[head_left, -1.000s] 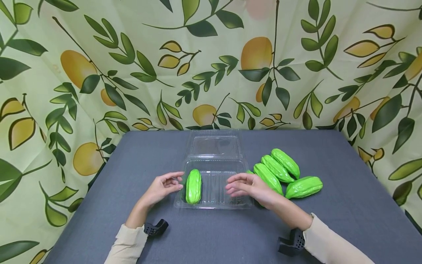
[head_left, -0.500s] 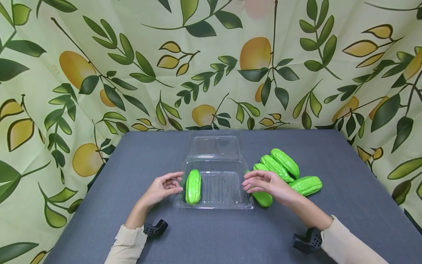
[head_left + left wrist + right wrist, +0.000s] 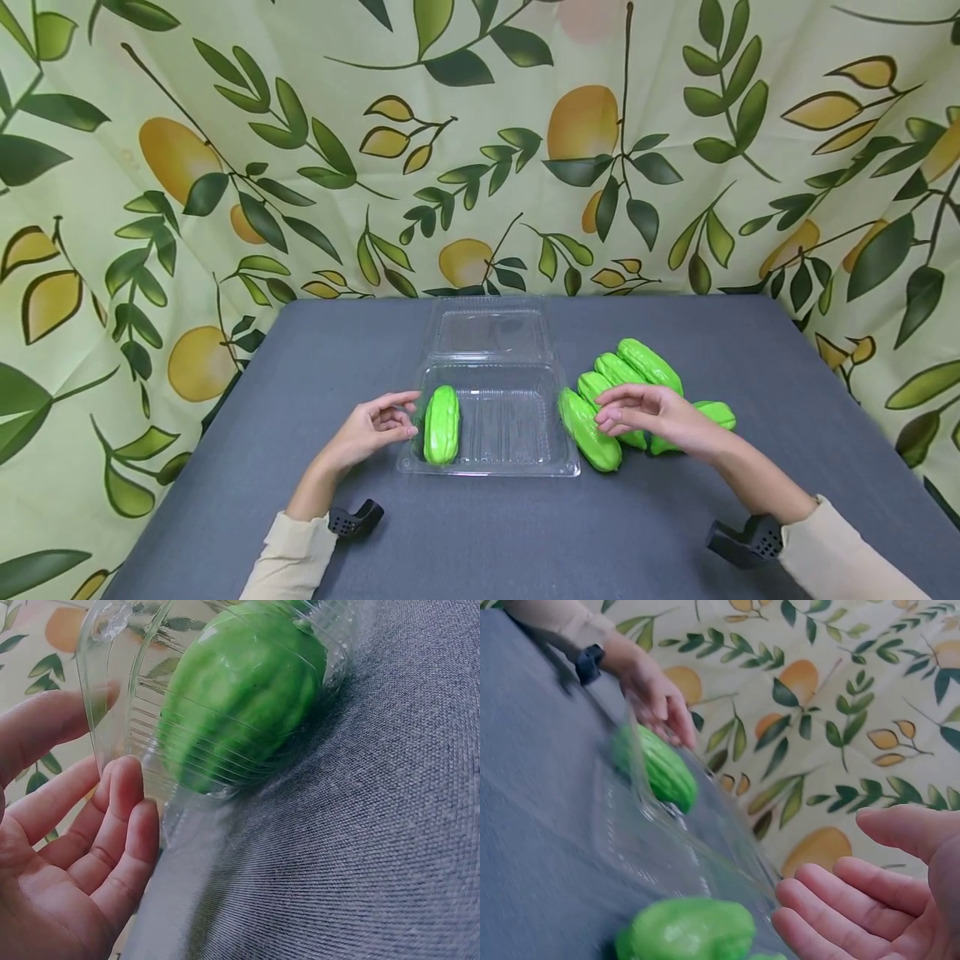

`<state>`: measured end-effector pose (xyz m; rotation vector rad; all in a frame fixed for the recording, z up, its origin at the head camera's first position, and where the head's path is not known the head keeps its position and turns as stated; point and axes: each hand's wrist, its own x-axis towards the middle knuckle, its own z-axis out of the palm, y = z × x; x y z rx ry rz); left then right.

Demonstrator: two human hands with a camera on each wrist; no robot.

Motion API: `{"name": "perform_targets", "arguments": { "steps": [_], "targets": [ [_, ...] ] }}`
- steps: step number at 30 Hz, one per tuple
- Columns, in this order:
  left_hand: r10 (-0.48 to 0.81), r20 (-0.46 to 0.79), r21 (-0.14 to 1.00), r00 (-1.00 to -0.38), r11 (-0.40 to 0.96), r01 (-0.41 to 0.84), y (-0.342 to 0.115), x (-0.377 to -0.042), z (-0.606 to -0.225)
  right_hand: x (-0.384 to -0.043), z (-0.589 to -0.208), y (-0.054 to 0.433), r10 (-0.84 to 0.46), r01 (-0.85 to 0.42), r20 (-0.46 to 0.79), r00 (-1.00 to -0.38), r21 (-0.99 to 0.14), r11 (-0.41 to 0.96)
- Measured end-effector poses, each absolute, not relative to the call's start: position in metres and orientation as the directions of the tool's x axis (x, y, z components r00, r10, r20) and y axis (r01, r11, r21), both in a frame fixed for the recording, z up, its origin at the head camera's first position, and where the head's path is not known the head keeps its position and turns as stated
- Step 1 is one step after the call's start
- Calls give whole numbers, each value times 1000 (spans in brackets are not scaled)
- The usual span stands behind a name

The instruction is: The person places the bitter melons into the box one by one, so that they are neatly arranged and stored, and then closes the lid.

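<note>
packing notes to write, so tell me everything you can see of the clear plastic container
The clear plastic container looks thin, with a shallow rectangular base, ribbed floor and flat rim. Its lid is folded back behind, so it lies open on the grey tabletop. One green vegetable lies lengthwise inside, along the left wall; a second green vegetable lies at the right rim. The left hand is by the left rim; whether it touches is unclear.

Left hand [image 3: 369, 429] held palm inward, fingers [image 3: 131, 840] loosely bent, thumb [image 3: 45, 724] parted. Right hand [image 3: 663, 414] held palm inward, fingers loosely extended, thumb spread. Both forearms [image 3: 761, 475] angled inward.
</note>
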<state>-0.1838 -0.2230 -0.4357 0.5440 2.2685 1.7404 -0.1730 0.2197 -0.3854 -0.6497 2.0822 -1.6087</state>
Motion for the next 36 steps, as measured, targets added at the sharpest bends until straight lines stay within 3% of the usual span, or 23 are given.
{"name": "perform_targets", "arguments": {
  "steps": [23, 36],
  "targets": [
    [421, 44, 959, -906, 237, 156, -223, -186, -438, -189, -377, 291, -585, -261, 40, -810, -918, 299],
    [418, 31, 962, -908, 235, 141, -223, -186, -439, -195, -384, 323, -498, -231, 10, -867, -894, 384]
  ]
}}
